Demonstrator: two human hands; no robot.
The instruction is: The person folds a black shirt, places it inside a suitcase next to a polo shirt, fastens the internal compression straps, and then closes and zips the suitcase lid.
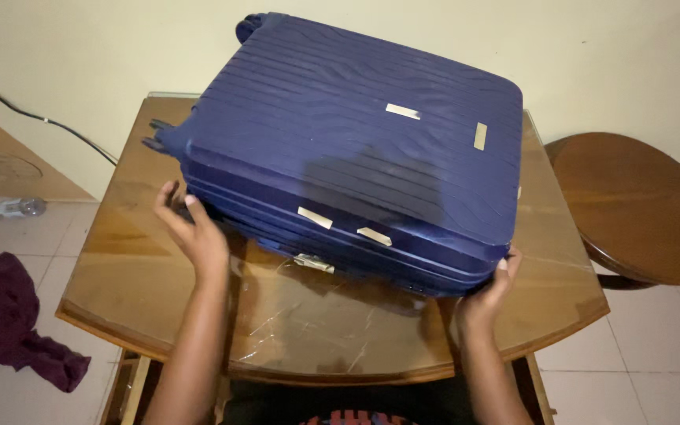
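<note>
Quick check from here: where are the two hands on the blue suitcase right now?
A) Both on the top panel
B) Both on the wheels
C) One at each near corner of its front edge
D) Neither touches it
C: the left hand and right hand each grip a near corner of the blue suitcase lying on the wooden table.

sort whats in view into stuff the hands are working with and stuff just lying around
In hand:
blue suitcase
left hand and right hand on its near edge
wooden table under it

Lying about:
maroon cloth
round stool
plastic bottle
black cable

Pale rectangular labels [402, 111] – stuck on (blue) suitcase [356, 142] shell.
</note>
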